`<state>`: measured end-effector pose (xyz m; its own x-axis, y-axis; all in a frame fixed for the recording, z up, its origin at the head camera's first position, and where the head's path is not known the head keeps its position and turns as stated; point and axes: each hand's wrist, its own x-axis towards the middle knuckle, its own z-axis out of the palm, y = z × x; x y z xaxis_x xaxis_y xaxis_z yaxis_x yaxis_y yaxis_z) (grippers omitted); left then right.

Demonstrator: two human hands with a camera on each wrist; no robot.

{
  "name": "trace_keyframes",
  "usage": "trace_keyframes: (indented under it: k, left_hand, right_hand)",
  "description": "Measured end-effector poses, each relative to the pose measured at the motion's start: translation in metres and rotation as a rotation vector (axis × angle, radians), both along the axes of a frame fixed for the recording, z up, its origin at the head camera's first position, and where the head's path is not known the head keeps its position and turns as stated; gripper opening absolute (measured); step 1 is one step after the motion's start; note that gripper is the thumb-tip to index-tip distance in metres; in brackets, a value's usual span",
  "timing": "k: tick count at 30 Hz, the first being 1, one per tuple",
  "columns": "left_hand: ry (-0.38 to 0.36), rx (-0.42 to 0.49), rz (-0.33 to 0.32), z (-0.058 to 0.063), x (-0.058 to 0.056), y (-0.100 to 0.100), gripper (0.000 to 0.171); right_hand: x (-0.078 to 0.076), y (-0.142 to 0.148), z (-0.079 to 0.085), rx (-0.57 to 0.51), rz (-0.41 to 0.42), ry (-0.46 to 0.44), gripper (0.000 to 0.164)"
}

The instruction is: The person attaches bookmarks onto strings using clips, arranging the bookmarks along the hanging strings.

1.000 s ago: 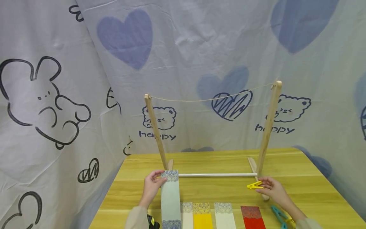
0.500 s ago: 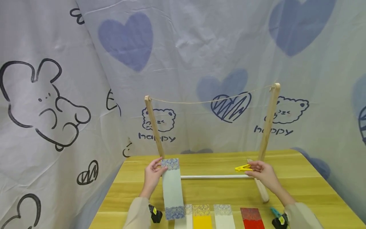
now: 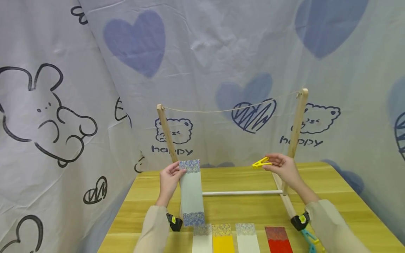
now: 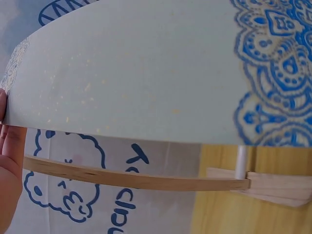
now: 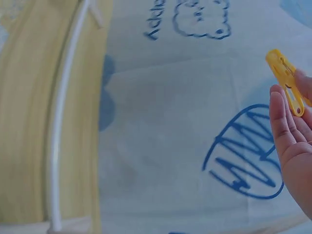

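My left hand [image 3: 169, 181] pinches the upper left edge of a pale blue-green paper strip [image 3: 191, 191] with blue lace-like patterned ends. The strip hangs upright in front of the left wooden post, and in the left wrist view the paper [image 4: 136, 73] fills most of the picture. On the right, my right hand [image 3: 283, 169] pinches a yellow clothespin [image 3: 261, 162] by its handles, its tip pointing left. The clothespin [image 5: 285, 80] also shows in the right wrist view, between thumb and fingers. Above both hands a thin string [image 3: 215, 111] runs between the tops of the two posts.
The wooden frame has a left post [image 3: 166, 131], a right post [image 3: 297, 123] and a white crossbar [image 3: 242, 193] low down. At the table's front lie white, yellow [image 3: 223, 242] and red [image 3: 279, 240] strips. Teal and yellow clothespins [image 3: 309, 240] lie by the right sleeve.
Both hands have risen, the left bringing the pale strip up off the front of the table area. The right hand has moved up and left with the yellow clothespin.
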<state>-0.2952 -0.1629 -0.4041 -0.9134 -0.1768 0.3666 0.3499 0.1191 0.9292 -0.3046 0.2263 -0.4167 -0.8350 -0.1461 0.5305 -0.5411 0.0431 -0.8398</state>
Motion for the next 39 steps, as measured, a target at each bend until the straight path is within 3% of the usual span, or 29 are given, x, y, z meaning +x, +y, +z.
trace_keyframes:
  k: [3, 4, 8, 14, 20, 32, 39]
  left_hand:
    - [0.032, 0.013, 0.007, 0.009, -0.004, 0.002, 0.036]
    - [0.039, 0.022, 0.008, 0.012, -0.005, 0.002, 0.036]
    - [0.062, 0.046, 0.009, 0.022, -0.009, 0.003, 0.037]
    - [0.097, 0.055, 0.012, 0.035, -0.012, 0.004, 0.036]
    - [0.188, 0.038, 0.029, 0.046, -0.018, 0.002, 0.033]
    - [0.218, 0.105, 0.175, 0.079, -0.02, 0.01, 0.03]
    - [0.235, 0.084, 0.229, 0.094, -0.023, 0.016, 0.031]
  right_hand:
    - [0.01, -0.014, 0.032, 0.019, -0.025, -0.006, 0.04]
    - [0.02, -0.022, 0.048, 0.049, -0.069, -0.038, 0.04]
    - [0.018, -0.032, 0.072, 0.062, -0.069, -0.047, 0.039]
    - [0.006, -0.043, 0.096, 0.075, -0.085, -0.04, 0.04]
    - [-0.006, -0.056, 0.121, 0.056, -0.089, 0.023, 0.039]
    - [-0.023, -0.088, 0.168, 0.038, -0.067, 0.061, 0.039]
    - [-0.031, -0.111, 0.185, 0.113, -0.129, 0.142, 0.036]
